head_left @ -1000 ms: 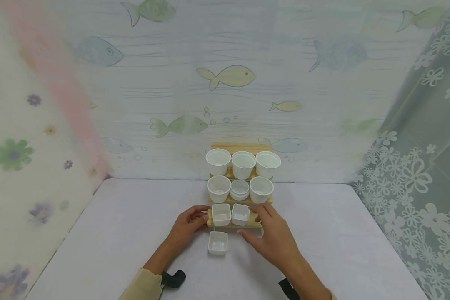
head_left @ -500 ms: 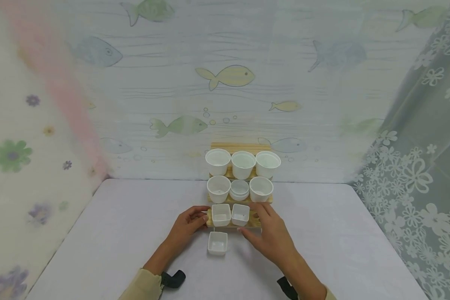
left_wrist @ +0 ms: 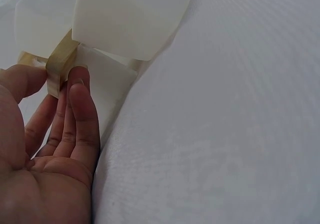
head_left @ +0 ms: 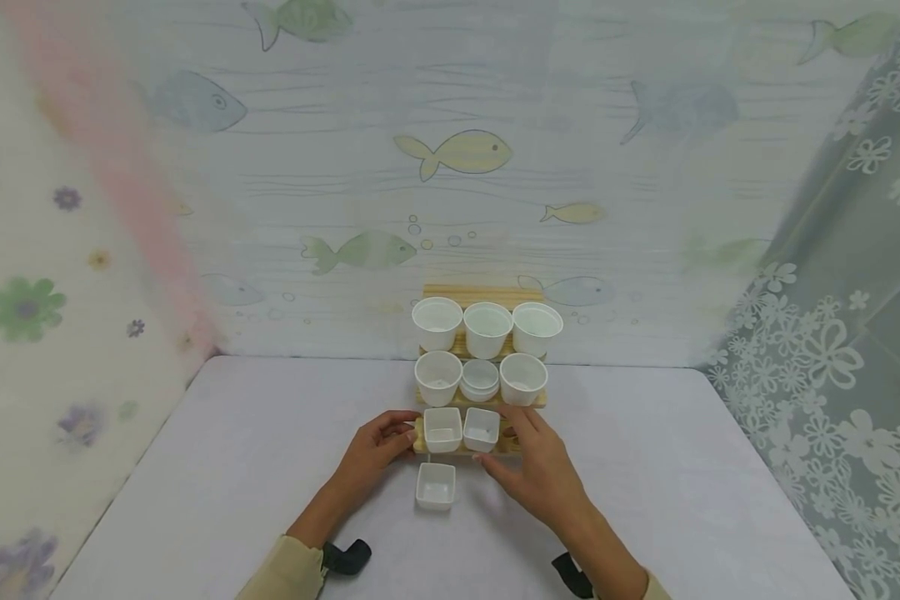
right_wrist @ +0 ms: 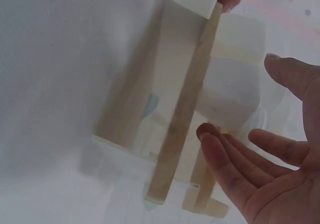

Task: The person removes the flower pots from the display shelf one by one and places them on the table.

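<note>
A tiered wooden rack (head_left: 421, 433) stands at the table's far side. My left hand (head_left: 375, 442) pinches the left end of its lowest board between thumb and fingers, as the left wrist view shows on the wood (left_wrist: 62, 54). On that board sit two small square white cups, a left one (head_left: 442, 432) and a right one (head_left: 482, 431). My right hand (head_left: 542, 471) is spread beside the right cup, fingers loosely bent and holding nothing. In the right wrist view its fingertips lie near the board and a square cup (right_wrist: 230, 92).
Several round white cups (head_left: 487, 329) fill the upper two tiers, with a shorter round tub (head_left: 480, 379) in the middle one. Another square cup (head_left: 436, 487) stands on the white table (head_left: 270, 433) before the rack. A fish-patterned wall (head_left: 495, 225) rises behind.
My right hand has shifted slightly left, along the right end of the lowest board. The left hand, rack and cups look unmoved.
</note>
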The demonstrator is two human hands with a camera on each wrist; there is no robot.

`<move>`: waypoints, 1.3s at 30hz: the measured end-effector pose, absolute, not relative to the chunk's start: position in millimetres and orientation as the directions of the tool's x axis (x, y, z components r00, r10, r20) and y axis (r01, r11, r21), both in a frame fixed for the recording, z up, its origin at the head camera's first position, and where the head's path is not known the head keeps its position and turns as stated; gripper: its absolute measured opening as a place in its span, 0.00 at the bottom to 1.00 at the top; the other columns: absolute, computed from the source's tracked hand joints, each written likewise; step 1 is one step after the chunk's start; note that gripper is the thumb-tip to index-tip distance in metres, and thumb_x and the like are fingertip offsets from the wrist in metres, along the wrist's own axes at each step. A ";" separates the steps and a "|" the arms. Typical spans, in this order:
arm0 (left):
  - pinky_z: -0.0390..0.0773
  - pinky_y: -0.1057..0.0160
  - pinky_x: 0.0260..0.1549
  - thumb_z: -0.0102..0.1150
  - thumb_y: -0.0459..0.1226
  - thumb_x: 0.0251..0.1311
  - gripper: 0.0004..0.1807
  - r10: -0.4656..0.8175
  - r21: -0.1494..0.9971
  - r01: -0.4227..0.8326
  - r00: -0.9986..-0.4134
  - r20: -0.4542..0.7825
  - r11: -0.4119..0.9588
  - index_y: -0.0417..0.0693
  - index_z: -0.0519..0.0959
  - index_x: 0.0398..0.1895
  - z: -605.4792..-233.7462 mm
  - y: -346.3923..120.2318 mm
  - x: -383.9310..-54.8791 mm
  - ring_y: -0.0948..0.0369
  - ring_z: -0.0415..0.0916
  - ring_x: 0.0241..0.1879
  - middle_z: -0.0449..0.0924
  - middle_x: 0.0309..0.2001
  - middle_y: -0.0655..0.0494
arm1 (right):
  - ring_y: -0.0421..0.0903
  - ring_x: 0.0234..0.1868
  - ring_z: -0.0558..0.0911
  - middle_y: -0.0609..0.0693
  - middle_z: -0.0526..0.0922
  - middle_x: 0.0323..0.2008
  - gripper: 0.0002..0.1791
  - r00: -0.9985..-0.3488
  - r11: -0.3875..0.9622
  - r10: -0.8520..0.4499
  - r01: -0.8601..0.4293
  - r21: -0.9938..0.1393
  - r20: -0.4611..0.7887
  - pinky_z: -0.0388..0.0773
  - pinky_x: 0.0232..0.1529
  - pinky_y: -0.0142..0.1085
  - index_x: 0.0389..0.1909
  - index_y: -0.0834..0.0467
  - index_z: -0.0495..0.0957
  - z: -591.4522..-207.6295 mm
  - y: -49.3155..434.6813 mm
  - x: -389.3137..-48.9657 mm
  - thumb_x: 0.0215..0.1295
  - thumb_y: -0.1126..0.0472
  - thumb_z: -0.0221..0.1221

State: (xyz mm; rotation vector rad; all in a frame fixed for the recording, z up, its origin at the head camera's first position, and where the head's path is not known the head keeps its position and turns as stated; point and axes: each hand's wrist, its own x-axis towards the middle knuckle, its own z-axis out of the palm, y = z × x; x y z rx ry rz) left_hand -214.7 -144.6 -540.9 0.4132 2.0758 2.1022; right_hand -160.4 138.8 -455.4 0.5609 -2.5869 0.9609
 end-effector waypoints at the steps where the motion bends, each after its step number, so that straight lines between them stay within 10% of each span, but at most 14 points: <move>1: 0.87 0.62 0.47 0.63 0.35 0.75 0.22 0.303 0.996 0.082 -0.949 0.086 -0.026 0.37 0.76 0.67 -541.3 -144.7 -214.8 0.60 0.84 0.47 0.83 0.54 0.42 | 0.50 0.50 0.86 0.52 0.81 0.57 0.40 -0.873 0.690 -0.248 -0.464 -0.555 0.421 0.87 0.51 0.46 0.68 0.55 0.75 -455.9 138.7 -160.7 0.54 0.58 0.82; 39: 0.87 0.62 0.47 0.63 0.36 0.76 0.21 0.307 0.997 0.079 -0.948 0.081 -0.019 0.40 0.76 0.68 -542.0 -145.4 -215.6 0.59 0.84 0.48 0.83 0.55 0.42 | 0.47 0.47 0.87 0.51 0.80 0.56 0.36 -0.868 0.589 -0.249 -0.487 -0.644 0.429 0.88 0.48 0.40 0.65 0.59 0.76 -466.7 136.6 -169.5 0.55 0.71 0.79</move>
